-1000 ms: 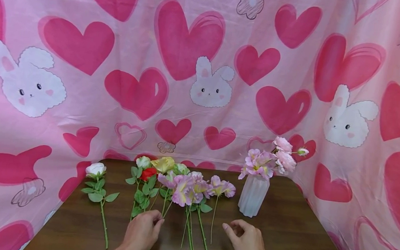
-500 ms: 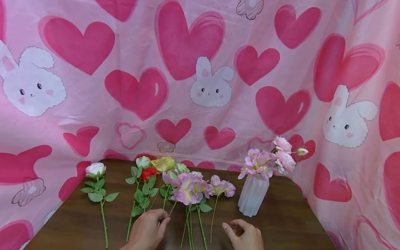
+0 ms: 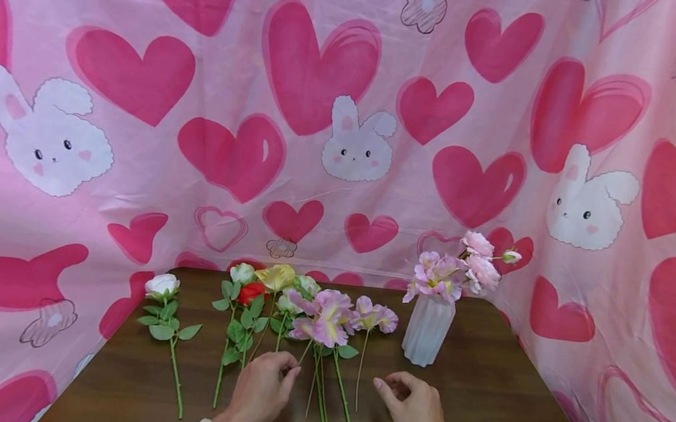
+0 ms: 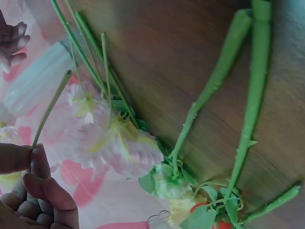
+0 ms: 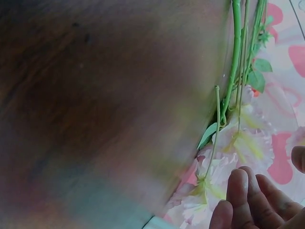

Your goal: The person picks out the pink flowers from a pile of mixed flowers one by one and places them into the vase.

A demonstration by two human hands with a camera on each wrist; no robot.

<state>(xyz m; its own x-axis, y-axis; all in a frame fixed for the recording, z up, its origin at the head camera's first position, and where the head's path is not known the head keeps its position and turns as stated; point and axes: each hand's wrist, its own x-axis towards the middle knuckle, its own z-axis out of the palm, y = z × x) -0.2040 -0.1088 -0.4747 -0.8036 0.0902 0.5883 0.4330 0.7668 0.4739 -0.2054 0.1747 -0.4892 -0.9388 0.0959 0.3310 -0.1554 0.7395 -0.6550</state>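
My left hand [image 3: 265,385] pinches the thin green stem [image 4: 51,107] of a pink-and-yellow iris [image 3: 328,321] between thumb and forefinger. The stem's cut end sticks out past the fingertips in the left wrist view. That bloom overlaps other pink irises lying on the table. My right hand [image 3: 417,409] hovers near the table with loosely curled fingers and holds nothing. Just left of it lies another iris [image 3: 370,316] with a bare stem. Beyond it stands a white ribbed vase [image 3: 428,333] holding an iris [image 3: 436,276] and pale pink blooms [image 3: 480,270].
On the brown table [image 3: 477,411], a white rose [image 3: 162,285] lies apart at the left. A red rose [image 3: 250,293], a yellow flower [image 3: 276,277] and whitish blooms lie bunched in the middle. A pink heart-and-rabbit cloth [image 3: 223,80] hangs around the table.
My left hand has moved to the right with the iris, whose bloom shifted right over the other irises. The right hand has stayed nearly still.
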